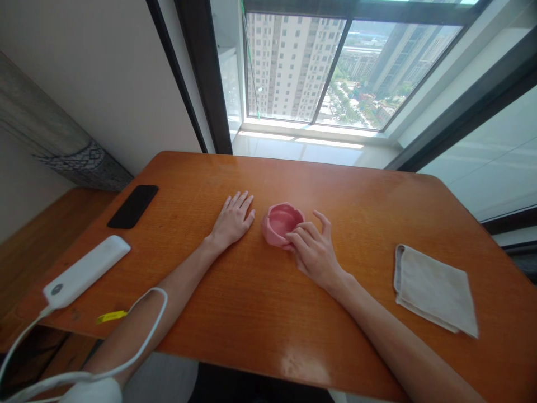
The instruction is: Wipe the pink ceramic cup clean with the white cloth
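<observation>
A small pink faceted bowl (272, 230), which looks like an ashtray, sits upright near the middle of the wooden table (251, 313). My right hand (314, 246) pinches its near right rim between thumb and fingers, with the little finger lifted away. Just left of the bowl, my left hand (233, 217) lies flat on the tabletop, palm down, fingers stretched out. It holds nothing and does not touch the bowl. The inside of the bowl shows only pink surface.
A folded grey cloth (435, 291) lies to the right. At the left are a black phone (133, 206) and a white power strip (87, 272). Its white cable (161, 313) loops over my left forearm, beside a yellow tag (111, 317). A window (335, 73) stands beyond the far edge.
</observation>
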A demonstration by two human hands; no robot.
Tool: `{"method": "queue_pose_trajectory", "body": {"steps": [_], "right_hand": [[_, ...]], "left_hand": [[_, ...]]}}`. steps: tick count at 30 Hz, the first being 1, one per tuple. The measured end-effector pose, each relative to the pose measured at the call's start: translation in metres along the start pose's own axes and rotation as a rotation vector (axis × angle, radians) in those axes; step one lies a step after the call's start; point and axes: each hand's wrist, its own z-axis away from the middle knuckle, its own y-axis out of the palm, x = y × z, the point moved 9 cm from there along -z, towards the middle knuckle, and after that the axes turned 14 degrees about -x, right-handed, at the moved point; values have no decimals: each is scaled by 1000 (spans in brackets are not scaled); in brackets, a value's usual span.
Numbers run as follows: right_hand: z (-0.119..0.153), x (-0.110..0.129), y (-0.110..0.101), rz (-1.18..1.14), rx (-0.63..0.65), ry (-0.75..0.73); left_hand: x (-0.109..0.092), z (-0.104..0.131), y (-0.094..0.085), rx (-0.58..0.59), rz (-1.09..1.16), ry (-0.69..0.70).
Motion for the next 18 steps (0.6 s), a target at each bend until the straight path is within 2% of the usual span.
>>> {"method": "queue_pose_trajectory", "body": {"steps": [18], "right_hand": [[7, 4, 14, -4, 80, -46]], "left_hand": [[-1, 1, 0, 12, -6, -5]]}}
